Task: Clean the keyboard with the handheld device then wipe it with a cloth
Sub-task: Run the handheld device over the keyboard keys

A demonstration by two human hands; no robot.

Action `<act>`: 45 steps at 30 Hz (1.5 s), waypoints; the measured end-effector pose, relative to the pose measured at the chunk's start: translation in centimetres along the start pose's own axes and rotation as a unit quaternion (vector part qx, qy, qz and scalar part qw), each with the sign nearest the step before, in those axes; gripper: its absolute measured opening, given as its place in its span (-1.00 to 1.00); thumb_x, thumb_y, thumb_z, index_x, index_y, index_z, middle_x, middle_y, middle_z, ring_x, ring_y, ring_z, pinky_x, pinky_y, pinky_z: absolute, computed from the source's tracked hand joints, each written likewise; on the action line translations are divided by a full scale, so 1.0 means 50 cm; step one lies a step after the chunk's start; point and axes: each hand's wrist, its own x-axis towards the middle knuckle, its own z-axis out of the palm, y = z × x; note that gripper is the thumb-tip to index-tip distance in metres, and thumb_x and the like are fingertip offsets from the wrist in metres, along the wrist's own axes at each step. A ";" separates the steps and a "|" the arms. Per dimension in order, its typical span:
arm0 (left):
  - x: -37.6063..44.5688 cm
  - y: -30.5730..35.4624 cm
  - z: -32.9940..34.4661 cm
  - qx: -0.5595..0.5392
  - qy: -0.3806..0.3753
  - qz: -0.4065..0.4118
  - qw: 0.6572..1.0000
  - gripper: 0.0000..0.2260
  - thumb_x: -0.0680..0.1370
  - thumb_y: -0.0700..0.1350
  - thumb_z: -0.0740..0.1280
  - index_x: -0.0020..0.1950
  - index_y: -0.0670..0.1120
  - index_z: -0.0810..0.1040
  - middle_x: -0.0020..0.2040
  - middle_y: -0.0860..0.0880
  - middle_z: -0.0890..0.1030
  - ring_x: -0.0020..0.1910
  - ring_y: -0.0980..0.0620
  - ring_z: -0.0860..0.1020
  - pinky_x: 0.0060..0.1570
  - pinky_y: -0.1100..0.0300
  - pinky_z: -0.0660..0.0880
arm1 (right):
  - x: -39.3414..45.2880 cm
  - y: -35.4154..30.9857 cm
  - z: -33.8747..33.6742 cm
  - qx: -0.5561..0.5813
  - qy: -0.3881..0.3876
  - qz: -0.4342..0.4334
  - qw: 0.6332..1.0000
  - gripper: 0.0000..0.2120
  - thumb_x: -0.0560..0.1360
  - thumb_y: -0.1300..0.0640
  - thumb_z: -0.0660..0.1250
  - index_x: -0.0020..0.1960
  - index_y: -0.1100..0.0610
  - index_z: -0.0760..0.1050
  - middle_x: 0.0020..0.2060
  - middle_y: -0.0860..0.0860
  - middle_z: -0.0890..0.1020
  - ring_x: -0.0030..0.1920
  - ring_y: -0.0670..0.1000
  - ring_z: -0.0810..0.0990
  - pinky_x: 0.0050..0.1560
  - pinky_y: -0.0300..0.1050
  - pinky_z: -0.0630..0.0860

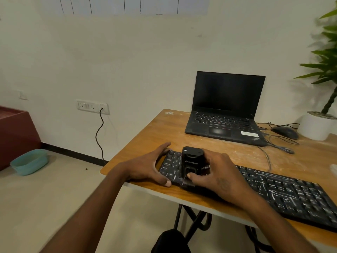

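Note:
A long black keyboard [284, 194], streaked with white dust, lies along the front edge of the wooden table [151, 136]. My right hand [217, 172] grips a small black handheld device [191, 162] standing upright on the keyboard's left part, thumb on its front button. My left hand [148, 166] clasps the keyboard's left end, thumb on the front edge and fingers over the far edge. A pale cloth edge [334, 169] shows at the far right of the table.
An open black laptop [224, 114] stands at the back of the table. Right of it lie a black mouse [285, 133] with cables and a white plant pot [315, 126]. On the floor at left sits a teal tub [29, 161]. A cord [99, 136] hangs from the wall socket.

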 end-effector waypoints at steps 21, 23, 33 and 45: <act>-0.003 0.004 0.001 0.001 -0.001 -0.001 1.000 0.15 0.36 0.07 0.65 0.61 0.35 -0.17 0.59 0.13 0.18 0.45 0.07 0.35 0.39 0.15 0.39 | 0.020 0.015 -0.016 0.014 0.012 0.026 0.999 -0.57 0.42 0.08 0.54 0.22 -0.09 0.50 -0.03 -0.21 0.62 0.02 -0.19 0.59 0.01 -0.24 0.60; -0.002 0.003 0.001 0.000 0.000 0.000 1.000 0.15 0.35 0.06 0.65 0.61 0.35 -0.17 0.59 0.13 0.18 0.45 0.08 0.35 0.40 0.13 0.40 | 0.024 0.014 -0.012 0.016 0.017 0.025 0.999 -0.56 0.41 0.08 0.55 0.24 -0.07 0.51 -0.03 -0.24 0.60 0.01 -0.22 0.59 0.00 -0.25 0.59; -0.004 0.017 0.002 0.008 0.007 -0.006 1.000 -0.12 0.39 -0.01 0.63 0.51 0.25 0.13 0.37 0.27 0.38 0.33 0.24 0.40 0.41 0.16 0.38 | 0.102 -0.030 0.069 0.031 0.016 -0.029 0.999 -0.63 0.42 0.05 0.53 0.20 0.00 0.57 -0.04 -0.11 0.67 -0.04 -0.13 0.62 0.01 -0.08 0.63; 0.001 0.000 0.003 -0.021 0.004 0.004 1.000 0.15 0.34 0.02 0.67 0.61 0.35 -0.13 0.54 0.21 0.25 0.38 0.16 0.41 0.37 0.18 0.42 | 0.091 0.018 0.028 0.012 0.038 -0.001 0.999 -0.56 0.41 0.08 0.56 0.25 -0.02 0.54 0.03 -0.14 0.65 0.02 -0.16 0.62 -0.05 -0.30 0.58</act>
